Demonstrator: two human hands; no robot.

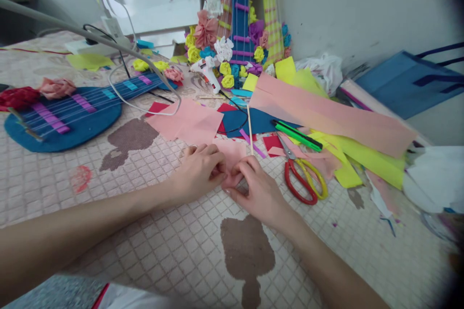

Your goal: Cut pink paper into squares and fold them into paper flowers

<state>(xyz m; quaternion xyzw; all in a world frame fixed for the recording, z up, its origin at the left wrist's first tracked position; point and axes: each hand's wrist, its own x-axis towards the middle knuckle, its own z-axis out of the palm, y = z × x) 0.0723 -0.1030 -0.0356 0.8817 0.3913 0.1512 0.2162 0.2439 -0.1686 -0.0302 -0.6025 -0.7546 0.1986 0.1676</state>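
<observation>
In the head view, both my hands meet over a small pink paper piece (232, 152) near the table's middle. My left hand (201, 169) pinches its near left edge with curled fingers. At the near right edge my right hand (255, 188) has thumb and fingertips closed on the same paper, which is folded over between the hands. A thin wooden stick (250, 130) reaches away from just behind my right fingers; whether they grip it I cannot tell. Larger pink paper (184, 118) lies beyond my left hand. Scissors (304, 178) with red and yellow handles rest to the right.
A green utility knife (299, 135) lies on coloured paper strips (337, 116). A white glue gun (206, 75) stands behind. On the left is a blue paper guitar (76, 116), crossed by a white cable (134, 101). Decorated guitars with paper flowers (206, 31) lean at the back.
</observation>
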